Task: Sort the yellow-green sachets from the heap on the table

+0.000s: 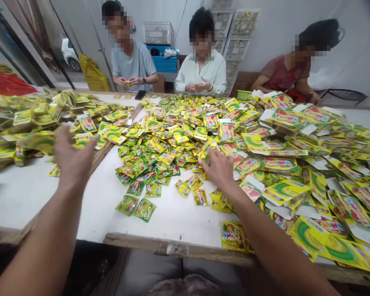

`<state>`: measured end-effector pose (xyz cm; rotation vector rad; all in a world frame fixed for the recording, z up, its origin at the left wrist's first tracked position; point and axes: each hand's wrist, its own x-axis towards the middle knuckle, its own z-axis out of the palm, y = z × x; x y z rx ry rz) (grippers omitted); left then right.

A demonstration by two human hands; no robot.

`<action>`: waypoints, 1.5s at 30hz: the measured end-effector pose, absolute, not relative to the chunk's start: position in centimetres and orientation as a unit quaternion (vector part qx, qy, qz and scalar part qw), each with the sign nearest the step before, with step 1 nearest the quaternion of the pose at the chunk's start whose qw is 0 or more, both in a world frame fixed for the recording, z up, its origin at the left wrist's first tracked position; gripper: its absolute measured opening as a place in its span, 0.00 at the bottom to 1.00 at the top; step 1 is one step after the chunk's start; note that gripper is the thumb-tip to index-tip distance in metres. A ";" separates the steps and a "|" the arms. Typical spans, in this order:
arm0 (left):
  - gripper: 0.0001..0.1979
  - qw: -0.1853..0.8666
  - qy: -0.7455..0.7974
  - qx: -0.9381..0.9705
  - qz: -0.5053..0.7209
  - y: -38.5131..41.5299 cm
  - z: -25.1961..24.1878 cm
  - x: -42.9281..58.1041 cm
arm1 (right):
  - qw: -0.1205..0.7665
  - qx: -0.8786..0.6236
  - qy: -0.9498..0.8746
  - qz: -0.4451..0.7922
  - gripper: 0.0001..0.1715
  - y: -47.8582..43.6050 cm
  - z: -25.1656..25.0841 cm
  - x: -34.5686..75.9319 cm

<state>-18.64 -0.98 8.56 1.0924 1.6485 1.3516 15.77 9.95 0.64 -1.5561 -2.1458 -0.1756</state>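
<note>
My left hand [74, 154], smeared by motion, is raised over the left side of the table with its fingers apart. Beside it is a blurred yellow carton [38, 142], close to the heap of closed cartons [26, 117]; I cannot tell if they touch. My right hand [220, 167] reaches into the middle pile, fingers bent around a yellow pack [209, 146]. Whether that pack is a carton or a sachet is unclear. Green sachets [144, 209] lie between my hands, and yellow sachets [201, 197] lie nearer my right wrist.
Flat cartons with open flaps [283, 191] are heaped on the right, reaching the wooden table edge [148, 242]. A wooden strip [103, 154] divides the white tabletop. Three people sit opposite; a phone [140, 95] lies near one. Crates [236, 49] stand behind.
</note>
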 end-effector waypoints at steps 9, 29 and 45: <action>0.25 0.547 0.542 0.413 0.486 0.4 2.3 -4.1 | 0.377 -0.466 -0.794 -0.097 0.21 3.8 1.4 13.6; 0.19 0.494 0.590 0.476 0.426 -0.4 -0.5 -8.4 | 0.327 -0.473 -0.751 0.324 0.11 5.4 -3.2 13.1; 0.26 0.645 0.493 0.463 0.356 -0.6 0.2 -6.1 | 0.337 -0.419 -0.745 0.394 0.06 4.8 -0.6 12.8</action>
